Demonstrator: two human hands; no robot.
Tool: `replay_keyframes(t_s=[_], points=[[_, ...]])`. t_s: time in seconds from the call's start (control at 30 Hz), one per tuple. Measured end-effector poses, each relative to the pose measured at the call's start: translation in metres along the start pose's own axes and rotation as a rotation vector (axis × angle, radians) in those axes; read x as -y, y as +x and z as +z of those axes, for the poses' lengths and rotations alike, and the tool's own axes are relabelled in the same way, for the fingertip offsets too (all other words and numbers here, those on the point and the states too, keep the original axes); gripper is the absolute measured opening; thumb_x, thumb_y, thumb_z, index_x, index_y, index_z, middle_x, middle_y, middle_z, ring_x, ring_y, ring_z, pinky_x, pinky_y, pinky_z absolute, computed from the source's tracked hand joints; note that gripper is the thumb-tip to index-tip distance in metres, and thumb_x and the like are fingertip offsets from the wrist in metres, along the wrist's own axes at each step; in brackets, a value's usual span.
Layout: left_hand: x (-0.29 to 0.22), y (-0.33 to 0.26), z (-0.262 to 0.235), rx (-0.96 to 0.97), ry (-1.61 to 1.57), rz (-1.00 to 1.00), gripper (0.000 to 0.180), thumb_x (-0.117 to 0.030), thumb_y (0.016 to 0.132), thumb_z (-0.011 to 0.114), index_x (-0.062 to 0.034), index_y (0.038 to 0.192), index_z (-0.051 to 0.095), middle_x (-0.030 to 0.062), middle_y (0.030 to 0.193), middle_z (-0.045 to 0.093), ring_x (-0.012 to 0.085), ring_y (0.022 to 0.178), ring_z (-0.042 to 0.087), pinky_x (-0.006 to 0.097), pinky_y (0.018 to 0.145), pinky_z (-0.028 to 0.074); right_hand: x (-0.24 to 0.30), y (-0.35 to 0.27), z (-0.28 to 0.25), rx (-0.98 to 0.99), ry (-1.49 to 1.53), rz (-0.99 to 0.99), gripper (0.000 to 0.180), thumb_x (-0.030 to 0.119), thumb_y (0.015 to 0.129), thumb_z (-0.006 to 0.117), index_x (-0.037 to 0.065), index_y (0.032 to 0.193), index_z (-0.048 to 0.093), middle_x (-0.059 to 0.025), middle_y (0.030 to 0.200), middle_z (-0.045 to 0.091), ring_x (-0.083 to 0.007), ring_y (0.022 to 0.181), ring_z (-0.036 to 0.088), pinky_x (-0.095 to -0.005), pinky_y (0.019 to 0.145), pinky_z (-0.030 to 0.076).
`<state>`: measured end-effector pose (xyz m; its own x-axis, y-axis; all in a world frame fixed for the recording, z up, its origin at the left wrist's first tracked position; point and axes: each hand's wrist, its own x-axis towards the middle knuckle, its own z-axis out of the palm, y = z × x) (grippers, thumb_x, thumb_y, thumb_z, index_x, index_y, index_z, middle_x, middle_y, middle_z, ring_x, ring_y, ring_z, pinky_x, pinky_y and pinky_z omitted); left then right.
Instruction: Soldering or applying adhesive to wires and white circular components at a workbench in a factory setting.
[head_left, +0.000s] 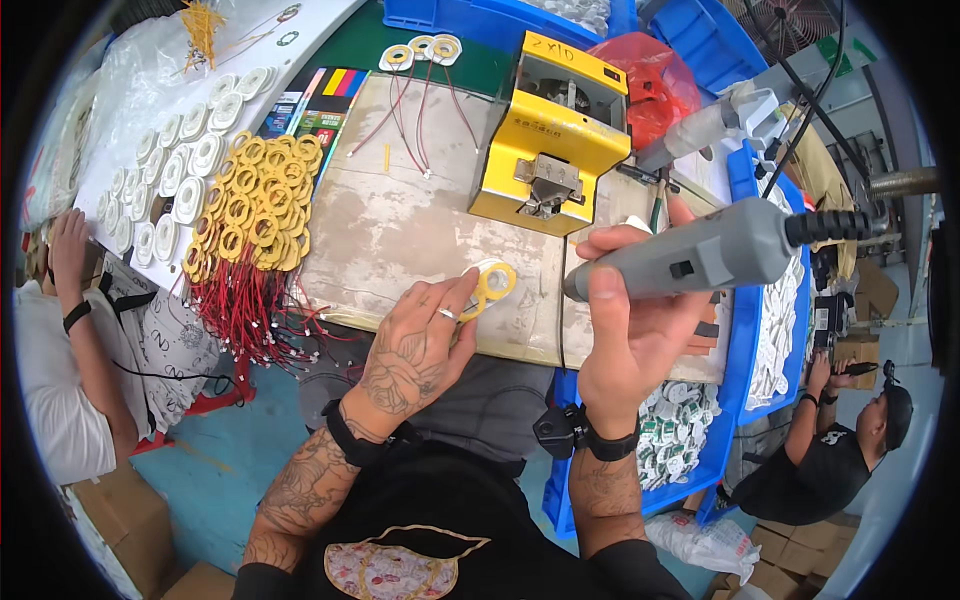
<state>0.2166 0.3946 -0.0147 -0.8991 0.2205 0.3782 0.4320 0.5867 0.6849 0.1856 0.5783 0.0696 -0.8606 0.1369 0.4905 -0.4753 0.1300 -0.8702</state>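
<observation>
My left hand (415, 340) pinches a small yellow ring coil (492, 284) on a white disc, holding it on the worn worktop (400, 230). My right hand (625, 320) grips a grey pen-shaped power tool (700, 255) with a black cable end, its tip close to the right of the coil. A yellow box-shaped machine (555, 130) stands just beyond both hands.
A pile of yellow coils with red wires (250, 215) lies at left, beside rows of white discs (170, 170). Blue bins (745, 330) with white parts sit at right. One person sits at the left edge, another at lower right. Cardboard boxes stand on the floor.
</observation>
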Motion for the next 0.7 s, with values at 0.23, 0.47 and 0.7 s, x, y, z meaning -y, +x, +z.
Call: replay_keyframes(t_s=[0.23, 0.47, 0.7], points=[[-0.008, -0.006, 0.002, 0.159, -0.024, 0.086, 0.055, 0.006, 0.081, 0.073, -0.0019, 0.134, 0.060, 0.0165, 0.115, 0.067, 0.0372, 0.103, 0.065, 0.045, 0.093, 0.055, -0.006, -0.014, -0.013, -0.055, 0.041, 0.060, 0.080, -0.001, 0.093, 0.071, -0.005, 0.159, 0.026, -0.0179, 0.118, 0.066, -0.0223, 0.108, 0.066, -0.0388, 0.100, 0.053], [0.005, -0.004, -0.005, 0.107, 0.014, 0.004, 0.051, 0.004, 0.084, 0.072, -0.0061, 0.133, 0.064, 0.0154, 0.122, 0.067, 0.0374, 0.106, 0.066, 0.045, 0.094, 0.056, -0.008, -0.014, -0.017, -0.037, -0.075, 0.018, 0.080, 0.011, 0.096, 0.072, -0.008, 0.159, 0.026, -0.0172, 0.115, 0.068, -0.0220, 0.105, 0.066, -0.0378, 0.098, 0.051], [0.015, 0.021, -0.014, 0.133, 0.154, 0.080, 0.043, 0.006, 0.086, 0.068, -0.0096, 0.125, 0.074, 0.0126, 0.132, 0.066, 0.0357, 0.117, 0.065, 0.047, 0.101, 0.052, -0.012, -0.013, -0.015, -0.054, -0.117, 0.015, 0.082, 0.021, 0.100, 0.072, -0.008, 0.159, 0.023, -0.0171, 0.111, 0.069, -0.0226, 0.102, 0.066, -0.0383, 0.098, 0.050]])
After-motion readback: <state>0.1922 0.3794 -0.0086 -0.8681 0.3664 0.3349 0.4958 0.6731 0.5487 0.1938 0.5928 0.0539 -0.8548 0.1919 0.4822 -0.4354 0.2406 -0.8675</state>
